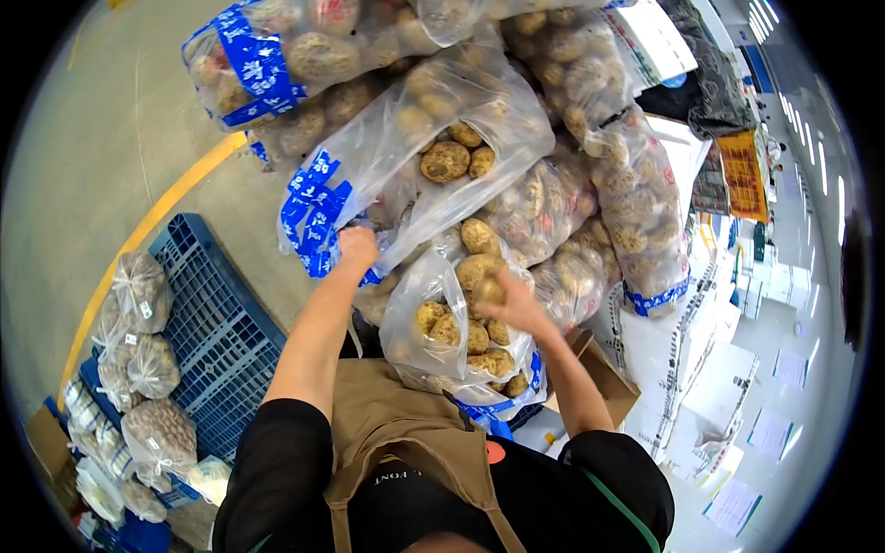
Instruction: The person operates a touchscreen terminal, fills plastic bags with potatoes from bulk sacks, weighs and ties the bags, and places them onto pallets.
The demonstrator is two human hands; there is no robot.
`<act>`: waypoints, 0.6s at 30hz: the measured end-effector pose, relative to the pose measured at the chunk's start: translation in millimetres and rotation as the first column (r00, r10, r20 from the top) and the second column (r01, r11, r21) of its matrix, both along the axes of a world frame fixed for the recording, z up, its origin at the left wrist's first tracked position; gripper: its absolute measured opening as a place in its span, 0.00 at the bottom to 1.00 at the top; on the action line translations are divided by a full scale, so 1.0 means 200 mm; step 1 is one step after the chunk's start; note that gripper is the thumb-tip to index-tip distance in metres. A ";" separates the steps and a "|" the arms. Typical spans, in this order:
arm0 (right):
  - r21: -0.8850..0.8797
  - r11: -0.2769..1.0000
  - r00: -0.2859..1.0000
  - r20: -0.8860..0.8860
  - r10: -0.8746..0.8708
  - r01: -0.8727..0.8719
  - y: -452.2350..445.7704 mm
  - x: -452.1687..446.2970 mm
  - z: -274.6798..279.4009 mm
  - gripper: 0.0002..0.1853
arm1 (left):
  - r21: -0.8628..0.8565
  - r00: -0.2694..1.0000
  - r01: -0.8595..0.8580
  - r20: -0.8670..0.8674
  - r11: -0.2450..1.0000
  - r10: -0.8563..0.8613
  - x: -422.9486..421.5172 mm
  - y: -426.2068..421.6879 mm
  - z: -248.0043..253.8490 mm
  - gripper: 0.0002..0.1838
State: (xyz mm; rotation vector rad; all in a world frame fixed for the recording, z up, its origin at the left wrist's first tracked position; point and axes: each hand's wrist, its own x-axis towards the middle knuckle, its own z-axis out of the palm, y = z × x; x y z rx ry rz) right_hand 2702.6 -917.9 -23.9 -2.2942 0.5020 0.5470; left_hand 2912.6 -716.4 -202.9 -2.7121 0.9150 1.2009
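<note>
My left hand [358, 247] is closed on the edge of a large clear plastic bag [521, 115] with blue tape at its end. Several brown potatoes [445, 161] show through that bag's opening. My right hand [516, 304] is over a smaller open bag [406, 318] close to my apron, its fingers round a potato [489, 288]. More potatoes [477, 337] lie inside this smaller bag, below my right hand.
Full potato bags [636, 198] are piled ahead and to the right. A blue pallet [217, 323] lies on the floor at the left, beside small tied bags [159, 438]. A cardboard box [604, 373] and white cartons [659, 355] stand at the right.
</note>
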 end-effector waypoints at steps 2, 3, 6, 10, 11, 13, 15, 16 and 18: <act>-0.130 0.968 0.976 0.001 0.216 -0.214 0.04 -0.30 -0.18 0.39 | 0.020 0.999 -0.023 0.047 1.000 0.022 0.00 0.00 -0.07 0.15; -0.240 0.958 0.986 0.005 0.164 -0.158 0.06 -0.35 -0.18 0.40 | 0.031 0.997 -0.036 0.071 0.999 0.034 0.00 -0.01 -0.10 0.15; -0.504 0.864 1.000 -0.001 -0.012 0.010 0.10 -0.45 -0.20 0.41 | -0.083 0.988 -0.150 0.033 0.985 0.153 0.01 0.02 -0.12 0.14; -0.606 0.752 0.961 0.088 -0.262 0.260 0.02 -0.54 -0.34 0.42 | -0.157 0.989 -0.145 0.005 0.977 0.148 0.08 0.01 -0.03 0.18; -0.522 0.795 0.944 0.067 -0.324 0.310 -0.03 -0.55 -0.38 0.41 | -0.169 0.983 -0.186 -0.028 0.968 0.184 0.10 -0.03 0.25 0.19; -0.430 0.788 0.898 0.204 -0.391 0.440 -0.09 -0.58 -0.51 0.30 | -0.274 0.960 -0.280 -0.075 0.920 0.270 0.11 -0.09 0.49 0.22; -0.370 0.781 0.859 0.118 -0.498 0.503 -0.19 -0.60 -0.57 0.27 | -0.460 0.947 -0.316 -0.100 0.830 0.305 0.06 -0.17 0.63 0.25; -0.343 0.772 0.835 0.077 -0.545 0.535 -0.24 -0.60 -0.58 0.25 | -0.549 0.952 -0.295 -0.098 0.782 0.291 0.01 -0.21 0.73 0.25; -0.041 0.582 0.580 0.167 -0.798 0.812 -0.28 -0.56 -0.51 0.16 | -0.671 0.986 -0.156 -0.059 0.725 0.158 -0.16 -0.28 0.91 0.26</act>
